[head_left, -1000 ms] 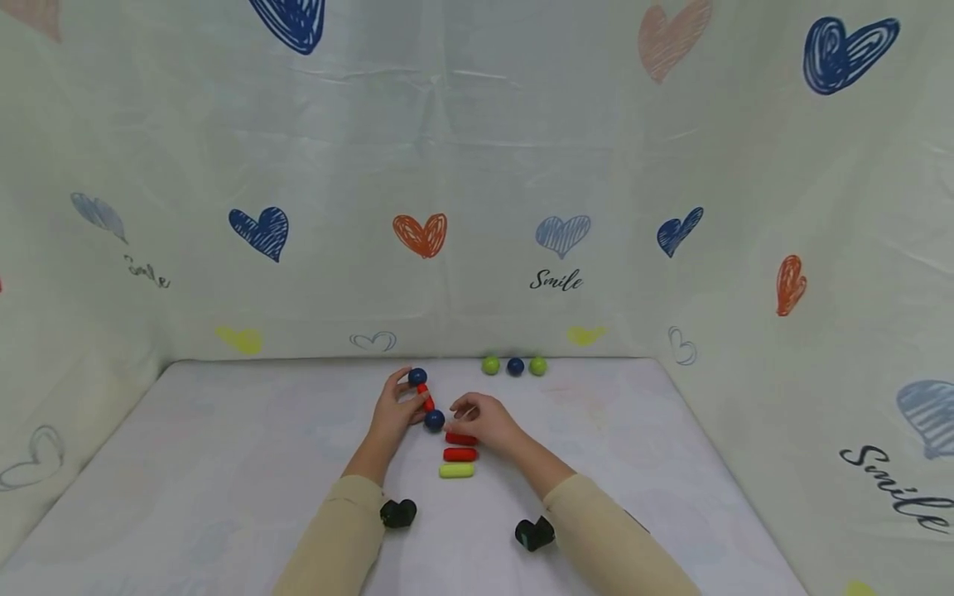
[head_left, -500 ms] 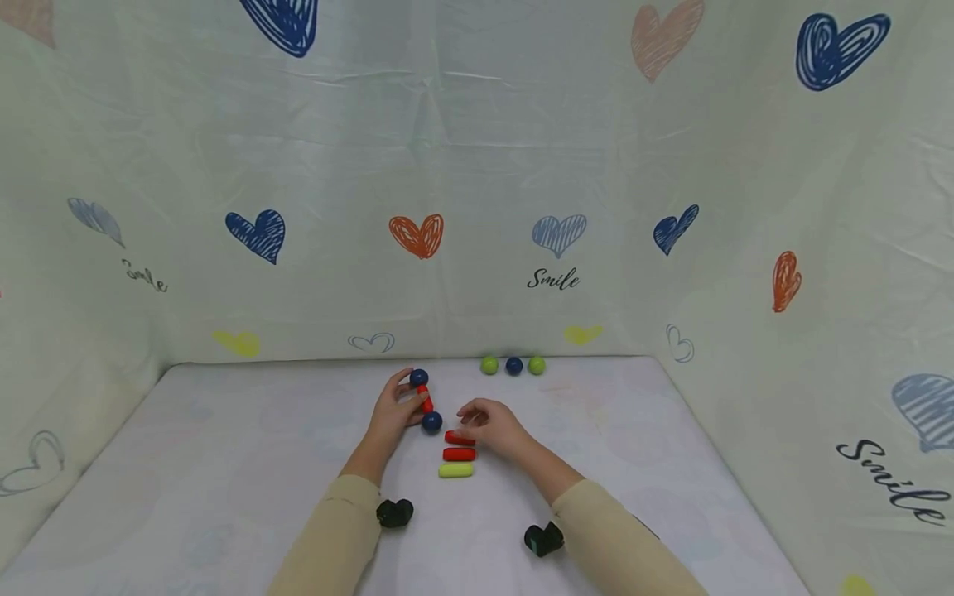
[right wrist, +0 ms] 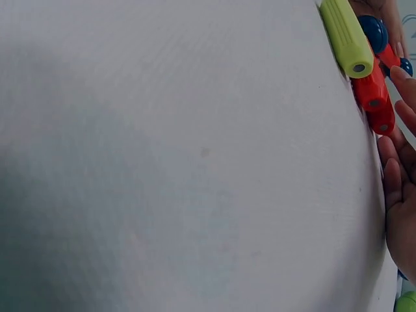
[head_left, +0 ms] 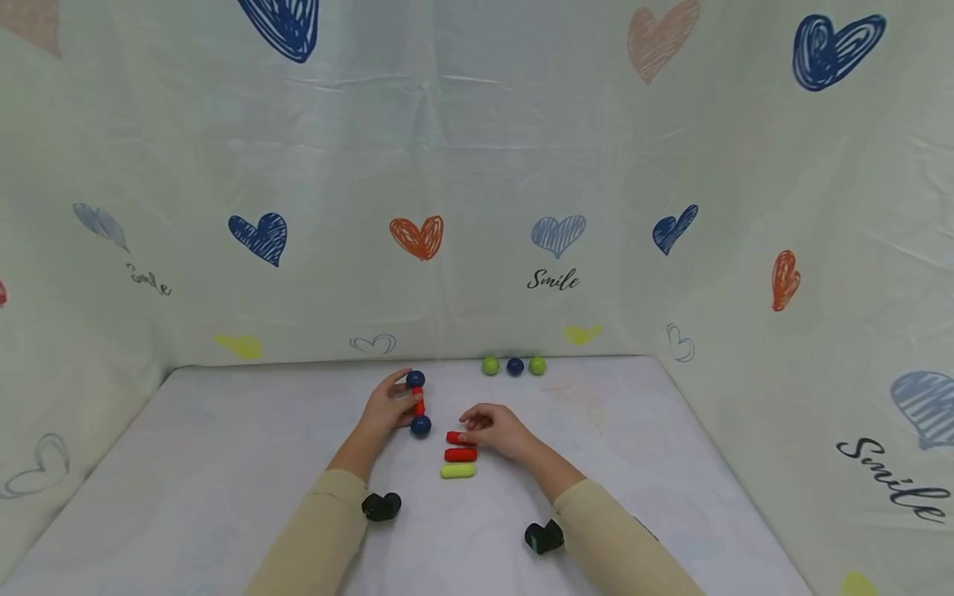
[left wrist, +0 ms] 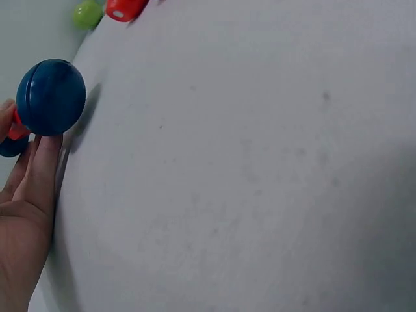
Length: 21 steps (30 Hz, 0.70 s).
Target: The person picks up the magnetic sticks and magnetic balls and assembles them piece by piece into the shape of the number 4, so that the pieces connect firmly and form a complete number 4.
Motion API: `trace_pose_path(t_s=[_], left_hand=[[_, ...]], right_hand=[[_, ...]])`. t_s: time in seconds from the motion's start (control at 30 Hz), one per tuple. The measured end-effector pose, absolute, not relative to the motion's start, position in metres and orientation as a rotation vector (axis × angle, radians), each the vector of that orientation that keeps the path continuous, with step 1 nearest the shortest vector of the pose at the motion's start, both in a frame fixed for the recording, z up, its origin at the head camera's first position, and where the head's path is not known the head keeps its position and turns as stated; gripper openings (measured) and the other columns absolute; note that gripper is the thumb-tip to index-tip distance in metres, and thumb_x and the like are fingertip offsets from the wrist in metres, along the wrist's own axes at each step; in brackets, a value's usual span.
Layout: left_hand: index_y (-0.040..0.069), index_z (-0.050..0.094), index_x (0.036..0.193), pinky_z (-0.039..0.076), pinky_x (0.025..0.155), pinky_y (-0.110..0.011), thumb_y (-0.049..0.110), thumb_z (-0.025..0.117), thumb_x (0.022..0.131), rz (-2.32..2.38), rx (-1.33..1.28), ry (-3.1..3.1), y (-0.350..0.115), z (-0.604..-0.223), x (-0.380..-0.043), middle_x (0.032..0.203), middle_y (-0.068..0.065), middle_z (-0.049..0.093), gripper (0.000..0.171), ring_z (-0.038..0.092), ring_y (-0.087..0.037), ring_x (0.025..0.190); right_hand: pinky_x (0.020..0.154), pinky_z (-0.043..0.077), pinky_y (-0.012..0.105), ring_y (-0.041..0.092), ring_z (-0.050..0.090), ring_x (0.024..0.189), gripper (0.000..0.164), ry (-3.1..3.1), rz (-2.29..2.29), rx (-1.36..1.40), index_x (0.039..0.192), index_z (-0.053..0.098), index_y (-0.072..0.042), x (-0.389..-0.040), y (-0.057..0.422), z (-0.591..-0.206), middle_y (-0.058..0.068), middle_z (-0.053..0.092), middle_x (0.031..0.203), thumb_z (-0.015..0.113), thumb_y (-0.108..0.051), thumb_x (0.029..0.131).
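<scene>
My left hand (head_left: 383, 411) grips a red rod (head_left: 418, 406) with a blue ball at each end, the far ball (head_left: 415, 378) by its fingertips and the near ball (head_left: 421, 426) toward me. In the left wrist view the near ball (left wrist: 53, 97) looms large and covers much of the rod. My right hand (head_left: 501, 430) hovers with loosely bent fingers at a second red rod (head_left: 454, 437), the thumb overlapping its right end. Below that lie another red rod (head_left: 460, 455) and a yellow-green rod (head_left: 458, 471); the right wrist view shows small metal dots on the rod ends.
At the table's back edge stand a green ball (head_left: 490, 366), a blue ball (head_left: 515, 367) and another green ball (head_left: 537, 366) in a row. Behind the white table (head_left: 246, 463) hangs a cloth (head_left: 477, 165) printed with hearts. Black wrist devices sit by both sleeves.
My left hand has moved slightly left and straightened the rod with its two balls. My right hand has drawn back from the near blue ball, toward the top red rod on the table.
</scene>
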State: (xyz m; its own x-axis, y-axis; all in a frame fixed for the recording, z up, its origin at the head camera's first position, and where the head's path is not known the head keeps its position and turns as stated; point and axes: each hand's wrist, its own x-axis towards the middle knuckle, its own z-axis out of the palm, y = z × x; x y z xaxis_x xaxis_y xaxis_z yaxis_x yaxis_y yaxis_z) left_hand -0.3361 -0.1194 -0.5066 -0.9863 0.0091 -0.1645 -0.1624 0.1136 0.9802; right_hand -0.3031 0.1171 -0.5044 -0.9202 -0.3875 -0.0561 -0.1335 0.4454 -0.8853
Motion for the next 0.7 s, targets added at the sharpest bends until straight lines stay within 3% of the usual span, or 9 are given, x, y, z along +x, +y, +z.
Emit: trace_pose_path(t_s=[0.17, 0.47, 0.7], left_hand=[[0.017, 0.040, 0.148, 0.058, 0.069, -0.031, 0.005, 0.068, 0.090, 2.007, -0.142, 2.236, -0.131, -0.508, -0.340, 0.136, -0.022, 0.047, 0.066, 0.064, -0.024, 0.092], [0.022, 0.046, 0.145, 0.057, 0.071, -0.028, 0.007, 0.066, 0.092, 1.964, -0.159, 2.236, -0.138, -0.507, -0.339, 0.138, -0.021, 0.046, 0.058, 0.063, -0.023, 0.090], [0.019, 0.046, 0.145, 0.057, 0.072, -0.029, 0.007, 0.067, 0.091, 1.844, -0.131, 2.340, -0.136, -0.500, -0.333, 0.137, -0.022, 0.046, 0.058, 0.061, -0.027, 0.095]], right_hand=[[0.074, 0.049, 0.028, 0.016, 0.056, 0.082, 0.022, 2.435, -1.466, -0.452, 0.106, 0.069, -0.009, -0.304, 0.117, -0.506, 0.000, 0.061, 0.088, 0.076, -0.016, 0.086], [0.073, 0.050, 0.028, 0.016, 0.057, 0.081, 0.020, 2.419, -1.488, -0.483, 0.104, 0.070, -0.009, -0.305, 0.118, -0.508, -0.001, 0.063, 0.088, 0.076, -0.013, 0.085], [0.073, 0.050, 0.027, 0.016, 0.058, 0.081, 0.020, 2.413, -1.495, -0.497, 0.103, 0.071, -0.009, -0.305, 0.120, -0.508, -0.001, 0.063, 0.088, 0.076, -0.012, 0.085]])
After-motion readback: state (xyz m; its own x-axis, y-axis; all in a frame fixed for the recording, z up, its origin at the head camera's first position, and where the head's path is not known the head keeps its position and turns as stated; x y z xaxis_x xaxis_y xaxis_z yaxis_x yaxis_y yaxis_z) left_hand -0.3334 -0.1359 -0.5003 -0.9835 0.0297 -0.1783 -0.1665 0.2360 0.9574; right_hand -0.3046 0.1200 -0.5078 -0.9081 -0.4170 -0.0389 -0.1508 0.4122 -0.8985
